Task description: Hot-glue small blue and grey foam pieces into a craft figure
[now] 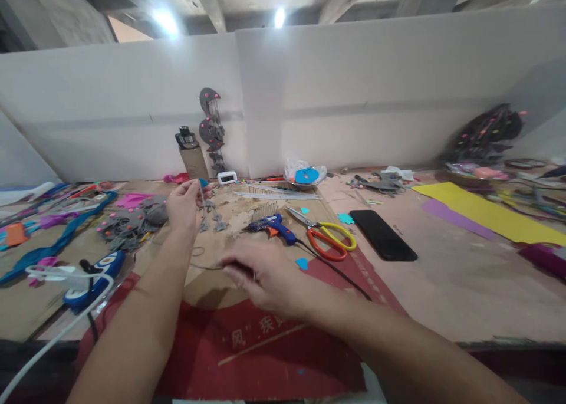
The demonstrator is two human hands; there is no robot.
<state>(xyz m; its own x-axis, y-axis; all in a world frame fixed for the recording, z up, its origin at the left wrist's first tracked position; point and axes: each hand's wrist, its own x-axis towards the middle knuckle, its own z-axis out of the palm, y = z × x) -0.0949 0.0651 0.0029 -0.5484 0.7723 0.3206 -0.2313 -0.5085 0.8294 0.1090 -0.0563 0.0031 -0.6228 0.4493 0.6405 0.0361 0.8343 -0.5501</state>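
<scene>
My left hand (183, 203) is raised over the bench and pinches a thin thread with a small blue piece (203, 183) at its top; grey foam cut-outs (211, 219) dangle from the thread just right of the hand. My right hand (260, 274) reaches left, low over the cardboard, fingers closed on a thin dark wire (207, 267) that runs out to the left. A blue and orange glue gun (273, 227) lies just beyond the right hand. Orange and yellow scissors (325, 234) lie to its right.
A black phone (382, 234) lies right of the scissors, yellow and purple foam sheets (481, 214) farther right. Grey and pink foam scraps (128, 221) and blue strips sit at left. A second blue glue gun (95, 277) with a white cable is near the front left edge. A bottle (192, 156) stands at the white partition.
</scene>
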